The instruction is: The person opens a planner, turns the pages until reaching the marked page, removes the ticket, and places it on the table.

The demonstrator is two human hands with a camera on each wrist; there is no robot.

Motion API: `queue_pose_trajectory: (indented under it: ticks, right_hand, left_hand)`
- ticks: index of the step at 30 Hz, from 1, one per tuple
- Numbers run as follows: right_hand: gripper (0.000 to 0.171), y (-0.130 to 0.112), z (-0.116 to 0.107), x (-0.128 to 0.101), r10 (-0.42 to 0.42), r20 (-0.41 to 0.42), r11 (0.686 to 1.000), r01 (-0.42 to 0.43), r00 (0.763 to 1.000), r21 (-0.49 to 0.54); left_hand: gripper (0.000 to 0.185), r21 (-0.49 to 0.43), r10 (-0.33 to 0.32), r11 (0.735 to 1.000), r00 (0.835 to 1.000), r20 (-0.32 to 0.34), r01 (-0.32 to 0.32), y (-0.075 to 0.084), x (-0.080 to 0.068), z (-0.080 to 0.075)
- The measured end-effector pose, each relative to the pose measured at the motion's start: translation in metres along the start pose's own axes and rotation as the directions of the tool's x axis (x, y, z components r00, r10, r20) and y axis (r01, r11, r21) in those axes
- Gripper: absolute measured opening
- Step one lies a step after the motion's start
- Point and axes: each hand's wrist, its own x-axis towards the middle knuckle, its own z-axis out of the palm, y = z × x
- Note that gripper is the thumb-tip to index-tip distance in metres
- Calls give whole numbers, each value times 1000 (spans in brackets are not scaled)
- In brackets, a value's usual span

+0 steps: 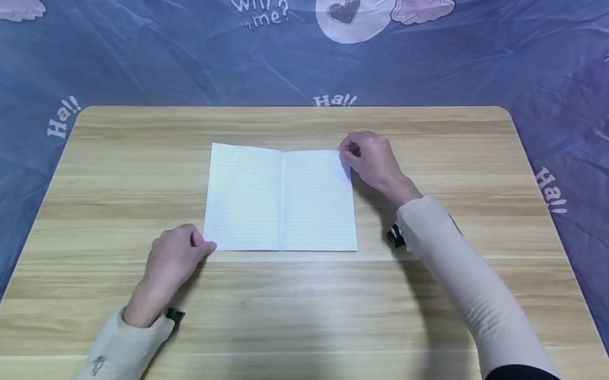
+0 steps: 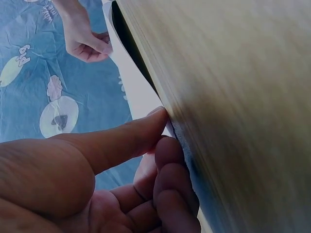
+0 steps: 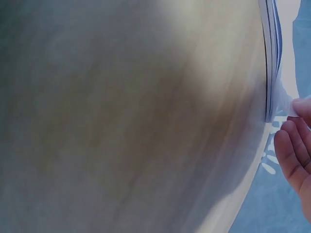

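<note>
An open notebook [image 1: 244,199] with lined, unwritten pages lies on the wooden table, its centre fold running front to back. At its near left corner, my left hand [image 1: 175,260] pinches the edge. The left wrist view shows that thumb [image 2: 141,133] on top of the paper and curled fingers [image 2: 172,179] below. My right hand [image 1: 372,160] pinches the far right corner of the right page between thumb and fingers. In the right wrist view, the page stack [image 3: 271,58] shows from its edge, and a page corner is held apart from the sheets under it.
The light wooden table [image 1: 294,327] has rounded corners. Behind it and along its sides hangs a blue printed cloth [image 1: 187,32] with clouds and lettering. Dark straps show at both wrists, by the pale sleeves [image 1: 473,291].
</note>
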Motion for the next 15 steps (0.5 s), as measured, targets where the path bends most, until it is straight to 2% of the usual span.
queue_pose_trajectory:
  ticks: [3, 8, 11, 15]
  right_hand:
    - [4, -2, -4, 0, -6, 12, 999, 6, 1000, 45]
    - [4, -11, -11, 3, 20, 31, 982, -25, 999, 187]
    - [6, -19, -15, 5, 66, 59, 949, -81, 996, 306]
    - [10, -31, -18, 8, 110, 130, 869, -159, 985, 468]
  left_hand:
    - [25, 2, 2, 1000, 1000, -2, -2, -1, 1, 0]
    - [24, 3, 4, 1000, 1000, -2, -4, -2, 3, 0]
    - [24, -3, 1, 1000, 1000, 1, -1, -1, 4, 0]
    - [24, -16, -11, 1000, 1000, 11, 11, 0, 4, -1]
